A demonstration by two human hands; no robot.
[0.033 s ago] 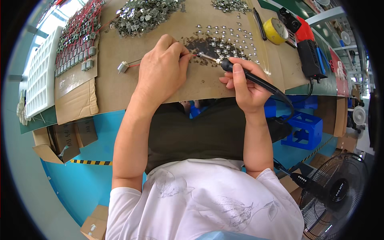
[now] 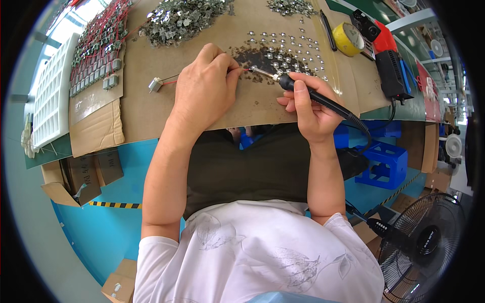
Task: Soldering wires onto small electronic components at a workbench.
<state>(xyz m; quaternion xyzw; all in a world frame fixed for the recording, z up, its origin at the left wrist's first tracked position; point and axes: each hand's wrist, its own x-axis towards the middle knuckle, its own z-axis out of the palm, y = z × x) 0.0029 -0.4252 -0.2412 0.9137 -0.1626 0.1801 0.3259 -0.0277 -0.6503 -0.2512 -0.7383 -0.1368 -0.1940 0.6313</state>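
Note:
My left hand (image 2: 206, 91) is closed in a pinch on the thin red wire (image 2: 172, 82), whose end sticks out past the fingertips. Behind that hand the wire leads to a small silver motor (image 2: 154, 85) lying on the brown board. A black-handled soldering iron (image 2: 327, 100) rests in my right hand (image 2: 317, 112), held like a pen. Its metal tip meets the wire end, or very nearly, over a dark scorched patch (image 2: 245, 53). Whether a metal tab lies under the tip is too small to tell. Small shiny metal pieces (image 2: 301, 44) stand in rows just beyond.
Piles of metal tabs (image 2: 184, 20) lie at the back. Several wired motors (image 2: 96, 76) and a white gridded tray (image 2: 54, 93) are on the left. Yellow tape (image 2: 349, 39), a black pen (image 2: 328, 31) and a black soldering station (image 2: 393, 76) sit right; its cord hangs past the table edge.

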